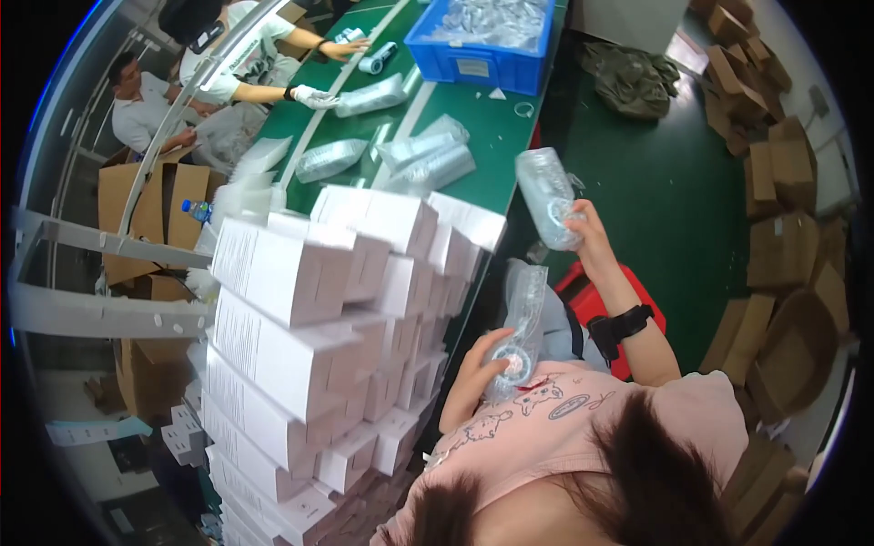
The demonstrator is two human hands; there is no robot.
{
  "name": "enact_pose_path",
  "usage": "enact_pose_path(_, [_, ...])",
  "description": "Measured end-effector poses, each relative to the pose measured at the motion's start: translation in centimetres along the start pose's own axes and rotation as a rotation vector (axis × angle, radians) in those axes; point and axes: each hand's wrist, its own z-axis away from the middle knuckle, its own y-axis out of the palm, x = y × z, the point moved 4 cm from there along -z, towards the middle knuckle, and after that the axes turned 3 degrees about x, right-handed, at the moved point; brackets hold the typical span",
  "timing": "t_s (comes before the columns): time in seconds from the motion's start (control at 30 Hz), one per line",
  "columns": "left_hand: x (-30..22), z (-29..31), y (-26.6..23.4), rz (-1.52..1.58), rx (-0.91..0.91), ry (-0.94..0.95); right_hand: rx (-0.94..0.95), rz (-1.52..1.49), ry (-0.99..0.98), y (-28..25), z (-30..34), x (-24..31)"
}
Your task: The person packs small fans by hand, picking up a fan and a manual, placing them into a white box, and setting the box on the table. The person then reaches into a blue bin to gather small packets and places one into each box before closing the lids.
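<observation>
My right hand (592,238) is closed around the lower end of a cylindrical package in clear bubble wrap (544,189), held up beside the belt's edge. Lower and closer to my body, my left hand (475,366) grips a second bubble-wrapped package (526,305). Its round end, with a pale disc under the plastic, shows by my thumb. What lies inside either wrapping is too blurred to name. Several more wrapped packages (432,164) lie on the green conveyor belt (496,123) ahead of me.
A tall stack of white boxes (264,273) stands at my left. On the belt's far end sits a blue bin (473,65) of clear-wrapped items. Across it, a co-worker's gloved hand (314,96) touches a package. A red stool (642,305) and cardboard boxes (778,255) are at right.
</observation>
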Motion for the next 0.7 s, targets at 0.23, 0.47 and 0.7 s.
enact_pose_path(0.23, [-4.1, -11.7, 0.5, 0.06, -0.268, 0.122, 0.401, 0.328, -0.073, 2.2, -15.6, 5.4])
enact_pose_path(0.47, [-8.3, -27.8, -0.2, 0.225, -0.538, 0.229, 0.557, 1.085, -0.347, 2.5, -29.3, 10.1])
enact_pose_path(0.7, [-9.5, -42.7, -4.4, -0.501, -1.137, 0.29, 0.577, 1.637, -0.573, 3.8, -36.9, 5.7])
